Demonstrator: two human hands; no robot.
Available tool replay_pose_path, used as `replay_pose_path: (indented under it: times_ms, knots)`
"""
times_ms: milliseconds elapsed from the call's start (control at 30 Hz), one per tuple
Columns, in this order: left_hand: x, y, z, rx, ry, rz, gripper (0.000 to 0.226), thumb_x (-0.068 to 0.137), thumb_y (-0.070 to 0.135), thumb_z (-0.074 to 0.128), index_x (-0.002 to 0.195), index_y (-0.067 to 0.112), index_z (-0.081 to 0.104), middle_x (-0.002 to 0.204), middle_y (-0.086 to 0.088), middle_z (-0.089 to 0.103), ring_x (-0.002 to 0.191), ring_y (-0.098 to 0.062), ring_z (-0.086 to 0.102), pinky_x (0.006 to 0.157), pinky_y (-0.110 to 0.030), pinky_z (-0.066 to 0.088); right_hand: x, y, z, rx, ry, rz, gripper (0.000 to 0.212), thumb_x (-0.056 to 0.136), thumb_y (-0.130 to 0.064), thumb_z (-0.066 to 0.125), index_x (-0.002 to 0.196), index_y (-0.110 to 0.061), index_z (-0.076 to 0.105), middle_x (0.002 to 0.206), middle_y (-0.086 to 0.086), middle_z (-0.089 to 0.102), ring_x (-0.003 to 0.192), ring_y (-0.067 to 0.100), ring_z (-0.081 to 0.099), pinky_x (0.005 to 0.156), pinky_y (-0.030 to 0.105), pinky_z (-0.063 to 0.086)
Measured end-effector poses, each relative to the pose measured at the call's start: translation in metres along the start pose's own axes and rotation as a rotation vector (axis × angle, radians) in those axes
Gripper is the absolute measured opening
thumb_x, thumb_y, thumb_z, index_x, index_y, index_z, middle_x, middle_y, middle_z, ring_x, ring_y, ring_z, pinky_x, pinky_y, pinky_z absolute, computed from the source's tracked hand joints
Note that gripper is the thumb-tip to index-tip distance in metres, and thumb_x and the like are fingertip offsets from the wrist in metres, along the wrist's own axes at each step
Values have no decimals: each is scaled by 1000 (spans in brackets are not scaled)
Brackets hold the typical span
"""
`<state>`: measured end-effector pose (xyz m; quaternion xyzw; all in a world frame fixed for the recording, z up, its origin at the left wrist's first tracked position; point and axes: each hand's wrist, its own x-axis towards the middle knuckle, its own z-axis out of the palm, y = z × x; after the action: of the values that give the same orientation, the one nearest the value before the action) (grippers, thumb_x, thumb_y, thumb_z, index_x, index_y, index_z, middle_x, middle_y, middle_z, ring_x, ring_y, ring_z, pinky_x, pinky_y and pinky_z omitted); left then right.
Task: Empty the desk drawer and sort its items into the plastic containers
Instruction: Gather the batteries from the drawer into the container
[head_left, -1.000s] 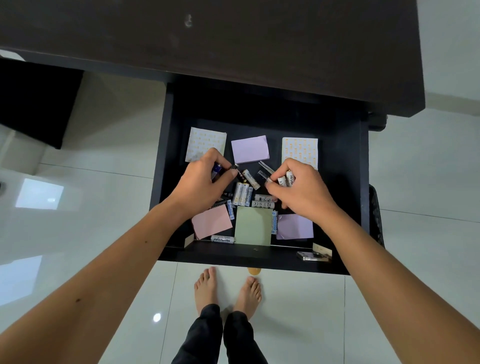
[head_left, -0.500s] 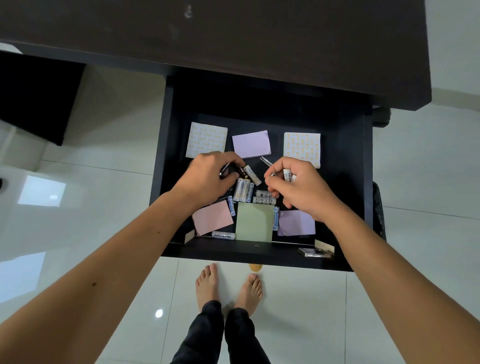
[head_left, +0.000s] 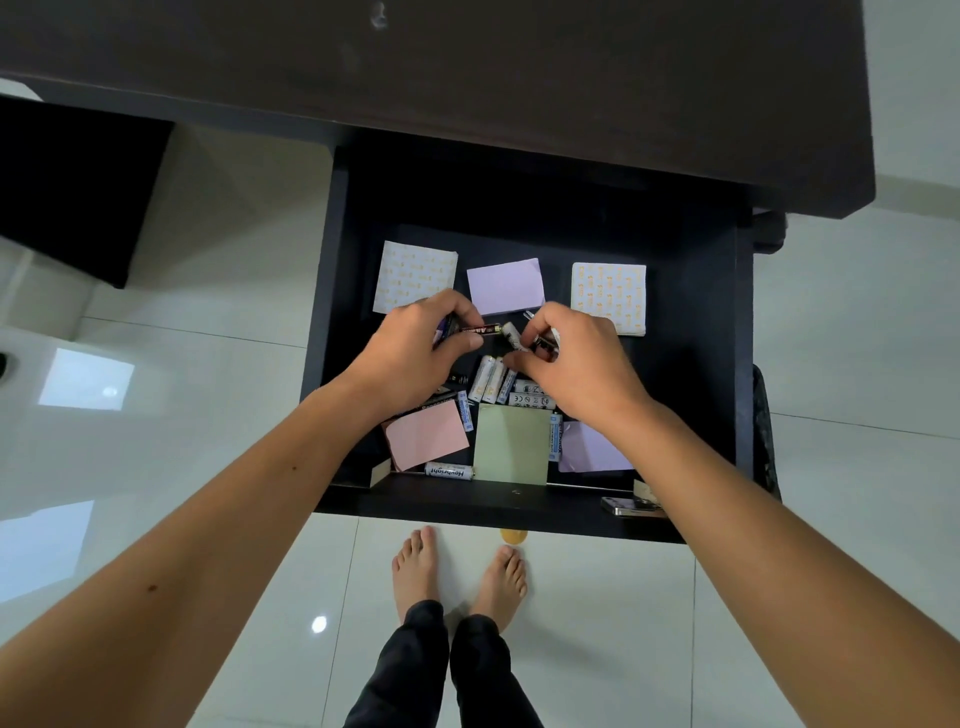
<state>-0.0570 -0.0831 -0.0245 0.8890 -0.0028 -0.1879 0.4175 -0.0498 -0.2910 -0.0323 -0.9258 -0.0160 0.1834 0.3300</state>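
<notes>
We see the open black drawer (head_left: 332, 364) under the bench (head_left: 467, 78), strewn with white batteries (head_left: 488, 379) and seven paper pads. Our left hand (head_left: 415, 353) grips a dark alkaline battery (head_left: 480, 329); our right hand (head_left: 576, 364) clutches several small batteries.

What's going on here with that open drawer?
A person stands barefoot at an open desk drawer and is gathering loose batteries from it. The left hand grips a dark battery along with others, and the right hand is picking up more. White batteries still lie in the middle, with sticky note pads around them. No plastic containers are in view, so sorting has not visibly begun.
</notes>
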Motion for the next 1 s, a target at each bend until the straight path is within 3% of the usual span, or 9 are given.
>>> replay_pose_path:
  times_ms: [100,200,400,500,567,667,767,867,1000]
  knots:
    - [-4,0,-5,-51,-35,-41,7,104,27,63,111,28,63,76,7,64,67,-6,61,58,-14,48,1,0,3,-21,31,-1,29,90,-37,82,110,-19,70,99,-6,65,90,16,62,74,29,48]
    - [-8,-2,-7,-85,-72,-48,6,105,25,63,110,28,64,70,-1,71,62,-6,66,64,-22,55,2,-1,4,-51,22,-7,31,91,-33,82,117,-16,72,108,-3,69,97,16,62,81,29,48]
    - [-10,-3,-7,-213,-89,4,24,108,13,54,127,28,56,89,-4,68,70,-15,75,71,-33,64,-5,-6,-10,53,-6,47,17,97,-36,72,105,-22,65,89,-7,67,70,10,62,56,24,46]
    - [-11,-4,-7,-239,-106,-6,41,109,12,51,144,33,50,91,-6,67,76,-20,77,73,-31,64,-11,-4,-24,279,-120,70,17,103,-24,65,120,-26,62,94,4,72,62,8,70,55,29,56]
    - [-10,-4,-6,-248,-118,-31,32,110,14,49,137,29,58,89,-7,67,78,-22,77,74,-34,64,-13,1,-31,361,-174,44,34,105,-13,57,133,-31,64,94,10,70,68,13,75,58,29,59]
    - [-10,-2,-5,-354,-133,-66,21,111,13,47,120,24,63,88,-8,67,76,-25,75,68,-33,59,-16,5,-35,377,-209,61,29,102,-10,57,116,-31,72,86,10,69,72,23,76,58,34,57]
    - [-11,2,-6,-455,-150,-94,18,112,12,45,120,15,61,93,-8,68,70,-16,70,62,-29,54,-18,11,-34,291,-224,90,4,97,-24,74,95,-22,70,84,-3,72,61,5,68,58,33,54]
    - [-11,7,-7,-506,-144,-124,19,112,11,45,125,7,59,103,-7,72,59,-5,65,57,-23,49,-19,17,-29,107,-210,7,13,87,-36,85,92,-28,75,90,-17,70,79,-2,62,73,28,47]
    - [-10,6,-8,-521,-110,-113,16,109,13,52,121,4,59,108,-5,77,63,-8,65,54,-22,45,-17,19,-20,-82,-227,-56,29,83,-33,89,110,-25,79,90,-14,63,82,8,61,73,31,47]
